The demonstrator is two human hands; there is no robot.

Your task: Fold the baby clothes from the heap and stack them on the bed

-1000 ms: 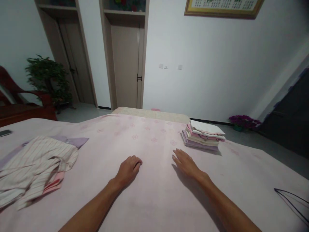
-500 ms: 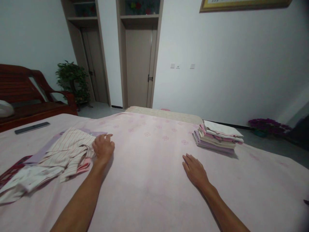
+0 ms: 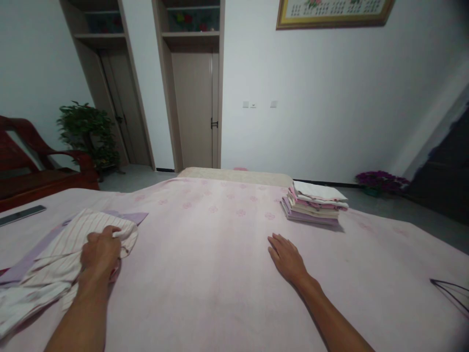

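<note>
The left hand (image 3: 99, 254) is placed on a striped garment (image 3: 54, 259) lying at the near left of the bed, its fingers curled down over the bunched fabric and the thumb laid close beside them. The grip is closed or nearly so, but whether the fabric is pinched or only pressed cannot be told, as the fingertips are partly lost in the folds. A lilac cloth (image 3: 27, 266) is seen beneath the garment, and a pink fabric edge (image 3: 115, 271) shows just beside the wrist. The right hand (image 3: 287, 259) is laid open and palm down on the pink blanket (image 3: 205, 298), its fingers loosely spread and nothing held. Beyond it, towards the far right, a folded stack of clothes (image 3: 314, 205) is set on the blanket. With fabric bunched like this, a light hold is judged best, so that the layers below are not dragged out of place, and the free palm is best kept flat.
</note>
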